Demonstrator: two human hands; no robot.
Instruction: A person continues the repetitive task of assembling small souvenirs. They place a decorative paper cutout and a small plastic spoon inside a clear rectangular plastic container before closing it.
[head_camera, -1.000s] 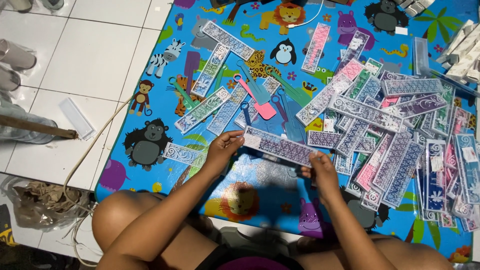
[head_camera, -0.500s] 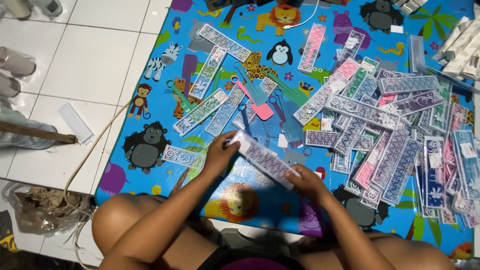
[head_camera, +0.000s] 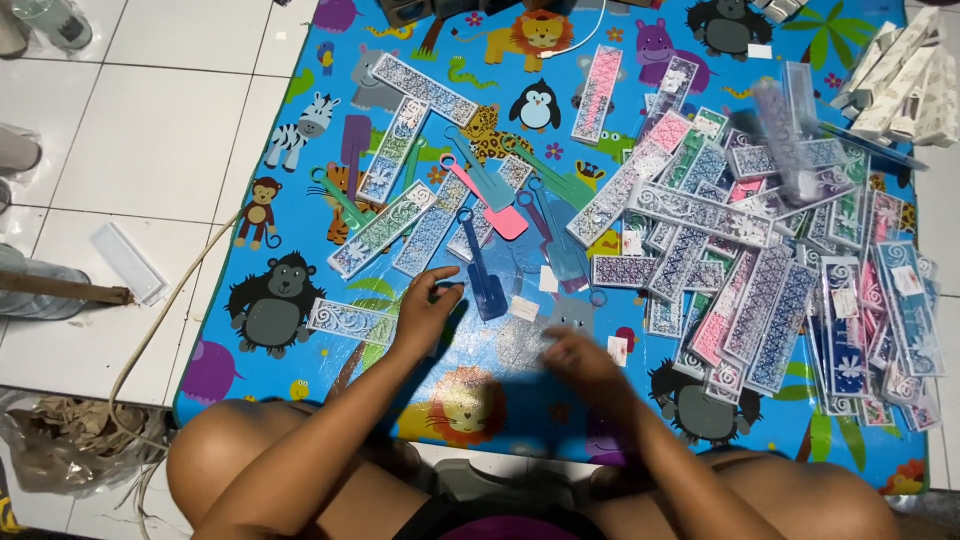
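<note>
Left hand (head_camera: 425, 310) near flat blue plastic scoop (head_camera: 483, 278).

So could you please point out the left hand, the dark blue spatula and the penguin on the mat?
Left hand (head_camera: 425, 310): head view, on its back.
Dark blue spatula (head_camera: 487, 290): head view, on the blade.
Penguin (head_camera: 536, 107): head view, on its belly.

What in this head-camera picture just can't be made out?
- Right hand: motion-blurred, so whether its grip holds anything cannot be told.
- Left hand: fingers curled at the blue comb; contact unclear.
- Pile of patterned packets: they overlap, so the lower ones are hidden.
- White boxes: cut off by the right edge.
- Play mat: near edge hidden by the person's legs.
</note>
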